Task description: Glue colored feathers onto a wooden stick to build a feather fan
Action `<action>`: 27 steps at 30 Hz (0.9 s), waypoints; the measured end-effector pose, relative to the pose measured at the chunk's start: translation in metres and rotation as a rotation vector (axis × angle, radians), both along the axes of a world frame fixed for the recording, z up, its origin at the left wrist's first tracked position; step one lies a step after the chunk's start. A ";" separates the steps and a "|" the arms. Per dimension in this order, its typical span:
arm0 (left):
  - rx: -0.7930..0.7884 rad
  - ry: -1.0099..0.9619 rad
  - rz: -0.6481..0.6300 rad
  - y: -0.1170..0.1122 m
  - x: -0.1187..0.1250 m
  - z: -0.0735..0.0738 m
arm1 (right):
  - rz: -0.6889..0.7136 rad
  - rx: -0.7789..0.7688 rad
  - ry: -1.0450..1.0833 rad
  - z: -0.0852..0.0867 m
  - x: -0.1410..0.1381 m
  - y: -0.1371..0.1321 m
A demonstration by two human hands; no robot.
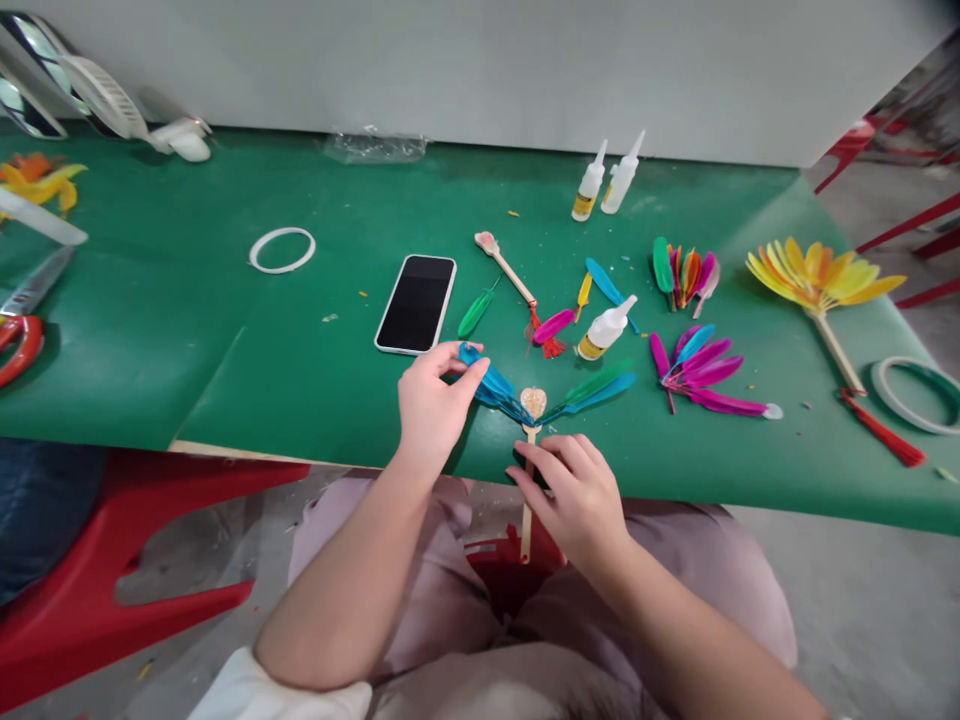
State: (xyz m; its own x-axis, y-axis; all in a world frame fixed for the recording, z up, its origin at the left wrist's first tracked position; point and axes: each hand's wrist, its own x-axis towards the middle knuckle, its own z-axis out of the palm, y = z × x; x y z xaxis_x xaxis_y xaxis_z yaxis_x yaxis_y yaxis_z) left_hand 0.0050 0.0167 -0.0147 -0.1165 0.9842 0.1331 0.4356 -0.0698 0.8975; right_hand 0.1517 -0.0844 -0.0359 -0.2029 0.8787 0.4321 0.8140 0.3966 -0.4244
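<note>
Left hand (433, 405) pinches blue feathers (491, 385); right hand (574, 495) grips the wooden stick (527, 505).

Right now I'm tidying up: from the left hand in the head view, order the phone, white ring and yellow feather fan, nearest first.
From the left hand:
1. Phone, just beyond it.
2. White ring, far left.
3. Yellow feather fan, far right.

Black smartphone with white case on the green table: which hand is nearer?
Left. The left hand pinches blue feathers just below the black smartphone in its white case; the right hand holds the wooden stick farther right, past the table edge.
</note>
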 end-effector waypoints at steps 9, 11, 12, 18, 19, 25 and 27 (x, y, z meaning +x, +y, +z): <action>0.037 0.141 -0.021 0.000 -0.001 -0.003 | -0.019 0.013 0.024 -0.003 0.001 0.002; 0.049 0.161 -0.026 0.001 -0.002 -0.003 | -0.040 0.001 0.007 -0.002 0.001 0.002; 0.056 0.176 -0.026 0.001 -0.002 -0.003 | -0.055 -0.005 -0.004 -0.002 0.001 0.003; 0.088 0.307 -0.026 0.001 -0.001 0.000 | -0.099 -0.046 -0.059 0.001 0.001 0.007; 0.098 0.333 -0.024 0.001 0.000 0.000 | -0.097 -0.053 -0.061 0.002 0.001 0.008; 0.156 0.455 0.003 0.003 0.002 0.003 | -0.081 -0.081 -0.065 0.005 0.000 0.010; 0.182 0.451 0.003 0.005 0.001 0.004 | -0.084 -0.088 -0.059 0.005 0.000 0.010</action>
